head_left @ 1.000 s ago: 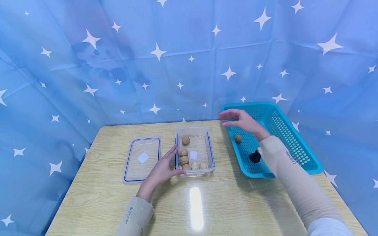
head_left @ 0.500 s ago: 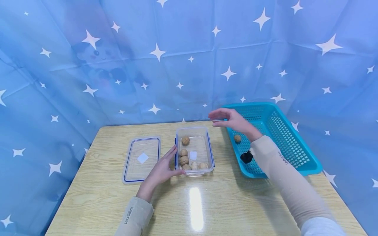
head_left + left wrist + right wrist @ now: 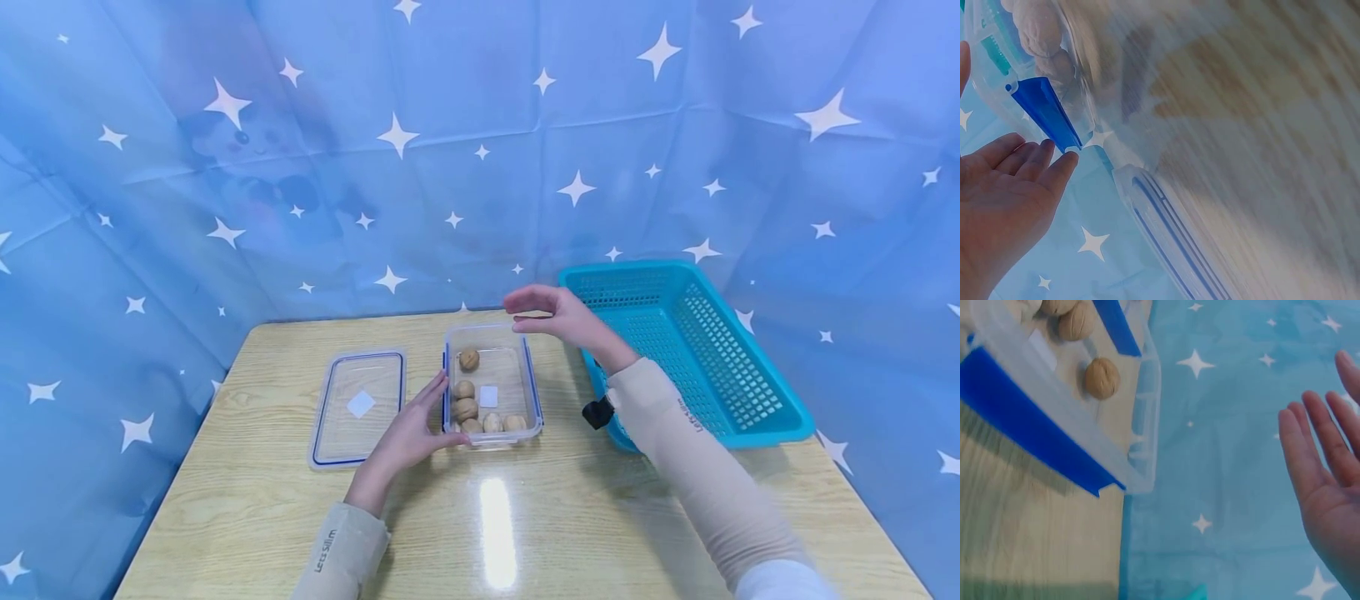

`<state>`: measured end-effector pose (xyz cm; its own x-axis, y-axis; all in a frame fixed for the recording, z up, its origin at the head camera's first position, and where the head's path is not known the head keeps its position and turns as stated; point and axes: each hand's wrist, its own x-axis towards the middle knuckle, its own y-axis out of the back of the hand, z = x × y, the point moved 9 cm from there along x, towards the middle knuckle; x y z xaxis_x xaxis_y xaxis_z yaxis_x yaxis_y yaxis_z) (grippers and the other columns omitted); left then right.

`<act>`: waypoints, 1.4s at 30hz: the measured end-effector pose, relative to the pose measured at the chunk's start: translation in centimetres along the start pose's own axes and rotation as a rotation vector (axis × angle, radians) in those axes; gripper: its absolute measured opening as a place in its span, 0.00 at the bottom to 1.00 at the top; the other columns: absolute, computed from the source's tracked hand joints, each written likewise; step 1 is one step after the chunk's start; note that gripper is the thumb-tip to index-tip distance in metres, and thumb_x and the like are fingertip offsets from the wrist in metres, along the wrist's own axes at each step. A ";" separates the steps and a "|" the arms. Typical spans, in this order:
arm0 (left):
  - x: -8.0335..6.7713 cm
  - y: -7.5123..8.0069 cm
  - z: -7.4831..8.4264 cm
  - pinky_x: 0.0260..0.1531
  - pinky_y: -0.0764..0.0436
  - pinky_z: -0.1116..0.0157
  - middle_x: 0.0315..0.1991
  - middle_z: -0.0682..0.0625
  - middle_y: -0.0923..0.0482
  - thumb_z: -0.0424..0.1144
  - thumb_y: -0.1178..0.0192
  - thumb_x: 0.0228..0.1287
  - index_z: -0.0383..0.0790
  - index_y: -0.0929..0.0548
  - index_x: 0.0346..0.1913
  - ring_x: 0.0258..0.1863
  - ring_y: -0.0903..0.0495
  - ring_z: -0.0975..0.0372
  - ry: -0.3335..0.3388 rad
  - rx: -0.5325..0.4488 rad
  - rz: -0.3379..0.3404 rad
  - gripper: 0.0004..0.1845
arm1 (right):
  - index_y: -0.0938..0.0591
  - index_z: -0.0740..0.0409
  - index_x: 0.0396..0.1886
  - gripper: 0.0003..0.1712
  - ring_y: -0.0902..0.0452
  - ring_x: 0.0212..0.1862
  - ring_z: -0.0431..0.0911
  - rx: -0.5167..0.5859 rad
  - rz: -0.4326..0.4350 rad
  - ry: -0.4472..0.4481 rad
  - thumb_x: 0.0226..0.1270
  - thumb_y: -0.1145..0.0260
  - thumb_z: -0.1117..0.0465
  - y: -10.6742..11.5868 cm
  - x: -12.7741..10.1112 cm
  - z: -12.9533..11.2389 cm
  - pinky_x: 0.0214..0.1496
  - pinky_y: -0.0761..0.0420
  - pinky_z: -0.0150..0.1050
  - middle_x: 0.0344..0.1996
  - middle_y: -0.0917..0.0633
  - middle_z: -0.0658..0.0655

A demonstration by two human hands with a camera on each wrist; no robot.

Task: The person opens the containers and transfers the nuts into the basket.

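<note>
My left hand (image 3: 408,433) lies at the near left corner of a clear plastic container (image 3: 517,350). Its fingers reach along the left wall and the thumb is at the front edge. In the left wrist view those straight fingertips (image 3: 1060,165) show beside the blue side latch (image 3: 1044,112). Several walnuts (image 3: 466,408) sit inside, mostly along the left and front walls, with a single walnut (image 3: 1102,378) farther back. Above the container's back right corner hovers my right hand (image 3: 555,317), thumb and fingers apart. Nothing shows between its fingers in the right wrist view.
The container's clear lid (image 3: 360,433) with a blue seal lies flat to the left. A turquoise plastic basket (image 3: 750,367) stands at the right, partly behind my right sleeve (image 3: 697,458). A blue starry curtain (image 3: 480,208) hangs right behind the wooden table (image 3: 480,483).
My right hand has moved left from over the basket to over the container's back right corner. Its forearm now covers the basket's walnut. The left hand has stayed in place.
</note>
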<state>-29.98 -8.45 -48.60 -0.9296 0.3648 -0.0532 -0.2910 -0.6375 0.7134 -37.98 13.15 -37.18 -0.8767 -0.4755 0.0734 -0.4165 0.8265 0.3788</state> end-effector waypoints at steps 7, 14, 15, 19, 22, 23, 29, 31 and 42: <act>-0.1 0.1 -0.1 0.75 0.38 0.43 0.82 0.52 0.53 0.57 0.25 0.50 0.43 0.44 0.79 0.77 0.43 0.45 0.001 0.001 0.000 0.57 | 0.23 0.61 0.63 0.24 0.24 0.64 0.57 0.001 0.007 0.041 0.69 0.33 0.62 -2.0 0.3 0.1 0.65 0.19 0.51 0.62 0.20 0.64; -0.3 0.4 -0.1 0.75 0.39 0.42 0.82 0.52 0.53 0.56 0.25 0.50 0.43 0.44 0.78 0.77 0.44 0.45 0.003 -0.002 0.010 0.56 | 0.24 0.64 0.63 0.24 0.24 0.64 0.60 0.055 -0.010 0.062 0.69 0.34 0.66 -4.5 0.1 0.6 0.63 0.17 0.49 0.62 0.20 0.64; -0.3 0.4 -0.1 0.75 0.39 0.42 0.82 0.51 0.52 0.56 0.25 0.50 0.43 0.43 0.78 0.77 0.44 0.44 0.003 -0.005 0.010 0.56 | 0.24 0.64 0.63 0.24 0.24 0.64 0.60 0.063 -0.012 0.065 0.69 0.34 0.67 -4.8 0.0 0.8 0.63 0.17 0.49 0.62 0.20 0.65; -0.2 0.3 0.0 0.75 0.39 0.42 0.82 0.51 0.52 0.57 0.25 0.50 0.44 0.44 0.78 0.77 0.44 0.45 0.003 -0.005 0.005 0.56 | 0.24 0.67 0.63 0.24 0.24 0.64 0.61 0.088 -0.024 0.063 0.69 0.35 0.67 -5.9 -0.1 1.7 0.60 0.15 0.45 0.62 0.20 0.66; -0.2 0.3 -0.1 0.75 0.39 0.42 0.82 0.51 0.52 0.57 0.25 0.50 0.44 0.44 0.79 0.77 0.43 0.44 0.000 -0.003 0.006 0.56 | 0.25 0.67 0.63 0.25 0.26 0.65 0.64 0.099 -0.038 0.056 0.69 0.34 0.65 -6.8 -0.1 2.2 0.61 0.16 0.47 0.62 0.21 0.67; -0.2 0.3 -0.1 0.74 0.39 0.42 0.82 0.51 0.52 0.56 0.25 0.50 0.43 0.44 0.78 0.77 0.43 0.44 0.000 -0.005 0.007 0.56 | 0.25 0.67 0.64 0.25 0.27 0.65 0.65 0.097 -0.044 0.055 0.69 0.34 0.64 -7.2 0.0 2.3 0.61 0.16 0.47 0.62 0.21 0.67; -0.1 0.3 0.0 0.74 0.38 0.41 0.82 0.52 0.53 0.55 0.25 0.51 0.43 0.44 0.78 0.77 0.44 0.45 -0.008 -0.022 0.008 0.55 | 0.24 0.63 0.64 0.25 0.27 0.66 0.63 0.077 -0.085 -0.004 0.70 0.34 0.62 -9.3 0.0 3.6 0.65 0.19 0.50 0.62 0.20 0.66; -0.1 0.2 0.1 0.74 0.38 0.42 0.82 0.52 0.53 0.56 0.25 0.51 0.44 0.44 0.79 0.77 0.44 0.45 -0.010 -0.022 0.006 0.56 | 0.24 0.63 0.64 0.24 0.26 0.66 0.61 0.072 -0.091 -0.018 0.70 0.34 0.63 -9.8 -0.1 4.2 0.65 0.18 0.49 0.62 0.21 0.65; -0.2 0.3 0.2 0.74 0.38 0.40 0.81 0.53 0.52 0.57 0.25 0.50 0.45 0.43 0.79 0.77 0.44 0.44 -0.001 -0.018 0.016 0.56 | 0.22 0.65 0.61 0.22 0.20 0.59 0.60 0.027 -0.141 -0.064 0.69 0.34 0.67 -12.1 0.0 7.1 0.61 0.16 0.49 0.57 0.17 0.65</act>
<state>-29.86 -8.57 -48.29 -0.9338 0.3554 -0.0412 -0.2803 -0.6553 0.7015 -34.64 5.33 -48.32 -0.8223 -0.5679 -0.0377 -0.5420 0.7611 0.3563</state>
